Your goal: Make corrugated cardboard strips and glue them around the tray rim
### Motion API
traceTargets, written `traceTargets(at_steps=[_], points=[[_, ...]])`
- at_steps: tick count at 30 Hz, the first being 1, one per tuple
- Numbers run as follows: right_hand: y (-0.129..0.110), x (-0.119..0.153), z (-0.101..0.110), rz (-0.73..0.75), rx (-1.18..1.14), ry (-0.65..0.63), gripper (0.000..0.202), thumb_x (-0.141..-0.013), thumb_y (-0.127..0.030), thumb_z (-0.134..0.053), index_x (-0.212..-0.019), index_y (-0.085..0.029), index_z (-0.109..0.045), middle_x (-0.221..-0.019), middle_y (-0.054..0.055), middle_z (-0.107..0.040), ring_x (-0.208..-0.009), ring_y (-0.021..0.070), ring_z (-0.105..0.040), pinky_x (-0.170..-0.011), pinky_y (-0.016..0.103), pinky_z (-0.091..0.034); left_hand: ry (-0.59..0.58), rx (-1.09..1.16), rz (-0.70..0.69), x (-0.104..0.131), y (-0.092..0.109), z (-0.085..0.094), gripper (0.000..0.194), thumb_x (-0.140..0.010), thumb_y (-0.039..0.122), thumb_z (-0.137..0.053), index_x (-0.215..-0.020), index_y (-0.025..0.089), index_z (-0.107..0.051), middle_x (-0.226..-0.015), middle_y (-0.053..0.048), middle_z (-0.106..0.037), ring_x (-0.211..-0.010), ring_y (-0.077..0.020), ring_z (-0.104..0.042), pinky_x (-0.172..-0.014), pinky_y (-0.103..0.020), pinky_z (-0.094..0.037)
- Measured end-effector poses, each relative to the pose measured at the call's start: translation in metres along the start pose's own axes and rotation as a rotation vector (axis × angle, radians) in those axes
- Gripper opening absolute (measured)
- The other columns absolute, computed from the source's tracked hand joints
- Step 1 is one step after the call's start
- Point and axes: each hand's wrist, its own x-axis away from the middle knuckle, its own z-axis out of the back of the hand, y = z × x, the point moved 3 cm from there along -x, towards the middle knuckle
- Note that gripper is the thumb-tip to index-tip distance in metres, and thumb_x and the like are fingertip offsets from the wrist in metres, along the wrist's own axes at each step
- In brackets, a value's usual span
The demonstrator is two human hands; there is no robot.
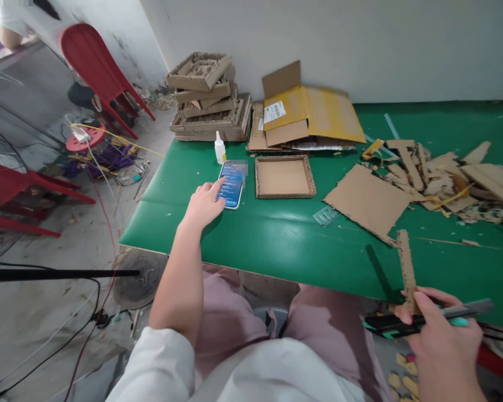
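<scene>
My left hand (205, 204) reaches over the table with its fingers stretched out. A fingertip touches the lit screen of a phone (233, 190) lying flat on the green surface. Between the thumb and fingers of my right hand (442, 335) stands a narrow cardboard strip (406, 262), near the table's front edge. The same hand also holds a black, teal and grey tool (396, 325), partly hidden by the fingers; its kind is unclear. A shallow cardboard tray (284, 194) sits right of the phone, and a white glue bottle (220, 151) stands behind it.
Stacked cardboard trays (209, 131) rise at the back left, beside a flattened yellow-taped carton (335, 114). A square cardboard sheet (366, 198) lies on the right, near a heap of cardboard scraps (440, 173). Red chairs (94, 61) and cables are on the left.
</scene>
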Motion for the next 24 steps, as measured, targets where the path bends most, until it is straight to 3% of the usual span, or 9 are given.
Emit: traceTargets(at_steps=[6, 15, 18, 24], points=[[0.003, -0.002, 0.002, -0.015, -0.017, 0.007, 0.027, -0.043, -0.021, -0.079, -0.059, -0.016, -0.057, -0.037, -0.004, -0.053, -0.025, 0.0125, -0.042, -0.030, 0.025, -0.035, -0.019, 0.018, -0.017, 0.006, -0.006, 0.001, 0.060, -0.081, 0.023, -0.036, -0.140, 0.023, -0.039, -0.124, -0.009, -0.055, -0.112, -0.0273, -0.048, -0.101, -0.043, -0.037], [0.003, -0.002, 0.002, -0.002, -0.020, -0.002, 0.026, -0.045, -0.021, -0.079, -0.060, -0.016, -0.058, -0.039, -0.003, -0.055, -0.025, 0.0121, -0.043, -0.031, 0.024, -0.034, 0.041, -0.049, 0.034, -0.002, 0.007, -0.002, 0.056, -0.083, 0.030, -0.038, -0.138, 0.024, -0.043, -0.117, -0.014, -0.053, -0.110, -0.0347, -0.048, -0.094, -0.052, -0.038], [0.003, -0.001, 0.002, -0.005, -0.016, 0.007, 0.027, -0.044, -0.021, -0.079, -0.060, -0.016, -0.058, -0.041, -0.003, -0.056, -0.025, 0.0121, -0.043, -0.031, 0.025, -0.035, 0.046, 0.010, 0.027, 0.004, 0.000, -0.001, 0.058, -0.084, 0.030, -0.037, -0.142, 0.026, -0.036, -0.120, -0.011, -0.055, -0.110, -0.0311, -0.050, -0.096, -0.048, -0.039], [0.005, -0.003, 0.003, -0.004, -0.037, 0.001, 0.026, -0.044, -0.019, -0.078, -0.060, -0.016, -0.058, -0.041, -0.002, -0.057, -0.025, 0.0121, -0.043, -0.031, 0.025, -0.035, 0.043, 0.120, -0.081, 0.015, -0.017, -0.002, 0.054, -0.083, 0.031, -0.047, -0.137, 0.023, -0.041, -0.122, -0.007, -0.058, -0.111, -0.0234, -0.051, -0.100, -0.040, -0.037]])
